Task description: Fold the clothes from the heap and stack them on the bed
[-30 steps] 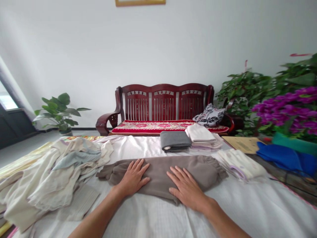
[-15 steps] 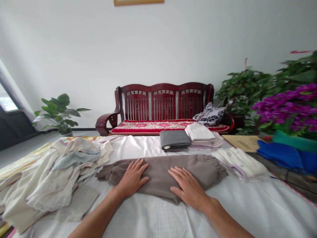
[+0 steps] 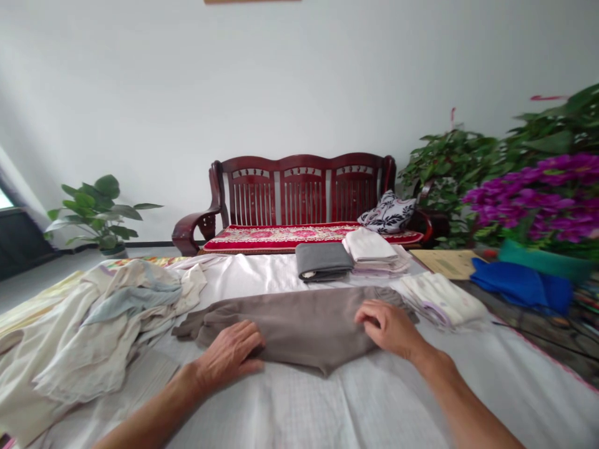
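A brown garment (image 3: 304,315) lies flattened into a long band across the middle of the table (image 3: 374,399), on the white cover, right in front of the person. Going by what lies around it, the work looks partly done. At the far edge sit a folded grey piece (image 3: 322,260) and, just beside it, a neat pale stack (image 3: 372,249), and another folded light piece (image 3: 442,298) lies near the band's right end. To the left a loose heap (image 3: 107,324) of pale clothes is unfolded and sprawls over that side, so I'd say a good deal is left. The brown garment itself looks halfway: narrowed lengthwise, its near edge sagging to a point, not yet brought down to the size of the finished ones.

Both forearms reach in from the near edge, bare and low over the cover. The left hand (image 3: 229,357) rests knuckles up on the garment's left part, fingers curled down and closed on the cloth at its near edge. The right hand (image 3: 388,324) is out toward the right end, wrist slightly raised, fingers bent in and pinched on the fabric there. The two hands are well apart, with most of the band between them.
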Tool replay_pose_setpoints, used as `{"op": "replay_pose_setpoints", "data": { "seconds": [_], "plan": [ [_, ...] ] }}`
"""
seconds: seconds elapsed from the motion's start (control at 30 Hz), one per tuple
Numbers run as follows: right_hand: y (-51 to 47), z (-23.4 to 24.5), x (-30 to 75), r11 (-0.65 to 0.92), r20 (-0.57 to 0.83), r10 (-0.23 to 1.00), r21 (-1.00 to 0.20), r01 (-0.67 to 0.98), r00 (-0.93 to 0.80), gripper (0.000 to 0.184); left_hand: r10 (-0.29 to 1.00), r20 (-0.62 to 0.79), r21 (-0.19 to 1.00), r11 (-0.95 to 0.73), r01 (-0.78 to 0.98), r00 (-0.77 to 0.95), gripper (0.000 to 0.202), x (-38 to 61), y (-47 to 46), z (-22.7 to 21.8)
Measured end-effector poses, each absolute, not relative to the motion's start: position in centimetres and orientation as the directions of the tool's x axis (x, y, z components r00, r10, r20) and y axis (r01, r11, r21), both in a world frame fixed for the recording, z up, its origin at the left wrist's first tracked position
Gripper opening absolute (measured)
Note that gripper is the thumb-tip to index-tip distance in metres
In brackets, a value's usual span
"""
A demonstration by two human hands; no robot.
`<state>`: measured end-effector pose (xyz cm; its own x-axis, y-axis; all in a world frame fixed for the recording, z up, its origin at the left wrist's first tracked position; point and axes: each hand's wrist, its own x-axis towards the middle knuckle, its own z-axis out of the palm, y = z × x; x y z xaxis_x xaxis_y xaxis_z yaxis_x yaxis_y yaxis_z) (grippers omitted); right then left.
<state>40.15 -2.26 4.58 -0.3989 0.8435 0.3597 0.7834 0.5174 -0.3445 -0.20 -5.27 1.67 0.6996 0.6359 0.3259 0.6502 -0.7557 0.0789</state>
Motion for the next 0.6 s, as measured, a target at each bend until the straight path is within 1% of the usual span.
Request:
{"op": "replay_pose_setpoints", "data": {
  "seconds": [0.07,0.13,0.2,0.23,0.33,0.4,0.5,0.53,0.6],
  "plan": [
    [-2.4,5.2,41.9,0.484,0.217,0.875,-0.378,0.789,-0.433,0.033,0.640,0.286,0.071,-0.756,0.650,0.713,0.027,-2.0,-5.8,1.5],
    [-2.6,5.5,42.9,0.502,0.103,0.856,-0.400,0.767,-0.507,0.049,0.686,0.258,0.051,-0.713,0.700,0.680,0.018,-3.9,-6.0,1.4],
    [-2.9,5.3,43.1,0.520,0.059,0.838,-0.388,0.761,-0.542,0.060,0.735,0.230,0.013,-0.658,0.753,0.638,0.012,-5.3,-6.0,1.3],
    [-3.1,5.1,43.0,0.518,0.061,0.843,-0.367,0.773,-0.535,0.062,0.755,0.218,-0.013,-0.632,0.775,0.619,0.014,-5.7,-6.0,1.3],
    [-3.4,4.7,41.8,0.489,0.096,0.871,-0.269,0.830,-0.482,0.060,0.798,0.223,-0.090,-0.555,0.827,0.560,0.026,-6.3,-5.6,0.9],
    [-3.4,4.5,41.2,0.478,0.138,0.878,-0.199,0.856,-0.458,0.051,0.810,0.273,-0.128,-0.503,0.855,0.518,0.026,-6.4,-5.5,0.4],
    [-3.0,4.4,41.1,0.492,0.230,0.860,-0.130,0.861,-0.456,0.027,0.786,0.400,-0.144,-0.455,0.879,0.472,0.024,-6.8,-5.6,0.1],
    [-2.7,4.3,41.2,0.501,0.278,0.845,-0.115,0.858,-0.456,0.022,0.771,0.444,-0.140,-0.443,0.885,0.456,0.025,-6.9,-5.6,0.2],
    [-2.0,4.2,41.6,0.487,0.408,0.815,-0.100,0.867,-0.411,0.018,0.744,0.538,-0.127,-0.391,0.911,0.395,0.027,-6.8,-5.6,0.9]
  ]
}}
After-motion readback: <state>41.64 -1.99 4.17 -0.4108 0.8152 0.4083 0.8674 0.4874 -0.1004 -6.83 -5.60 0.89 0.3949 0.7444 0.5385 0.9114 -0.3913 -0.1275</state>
